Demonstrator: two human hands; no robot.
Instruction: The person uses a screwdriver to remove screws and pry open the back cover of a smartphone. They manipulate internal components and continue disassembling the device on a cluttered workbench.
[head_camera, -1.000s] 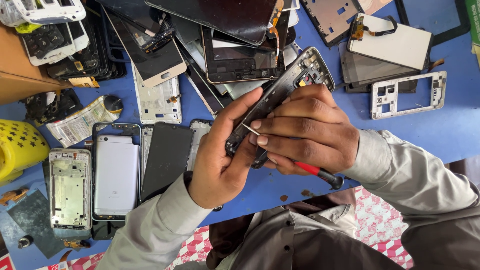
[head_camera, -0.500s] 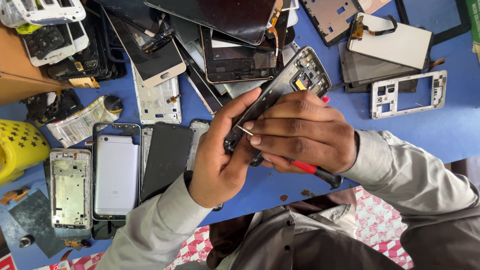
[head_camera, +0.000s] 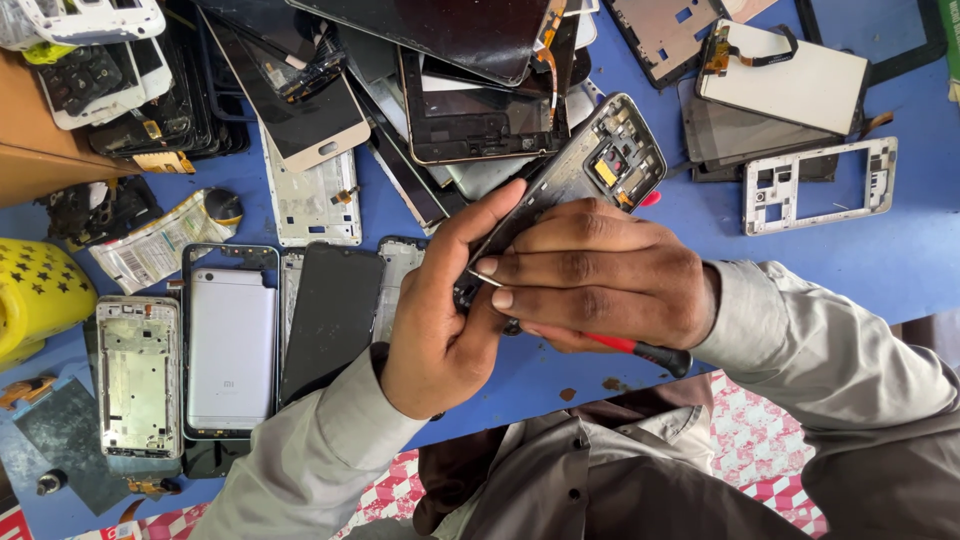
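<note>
My left hand (head_camera: 440, 320) grips the lower end of an opened black phone body (head_camera: 600, 165), which tilts up to the right and shows its inner parts and a yellow tag. My right hand (head_camera: 610, 285) lies across the middle of the phone, fingers pointing left. It holds a red and black screwdriver (head_camera: 650, 352) whose handle sticks out under the palm. A thin curved metal piece shows at my right fingertips; the tool's tip is hidden. Both sleeves are grey.
The blue table (head_camera: 900, 270) holds a pile of dark phone screens (head_camera: 470, 120), a white frame (head_camera: 820, 185), a silver phone back (head_camera: 232, 345), a black phone (head_camera: 332, 315), a metal frame (head_camera: 137, 375) and a yellow star-patterned object (head_camera: 35, 295).
Both hands and the phone have shifted slightly; my right fingers have slid a little along the phone body. Nothing was let go.
</note>
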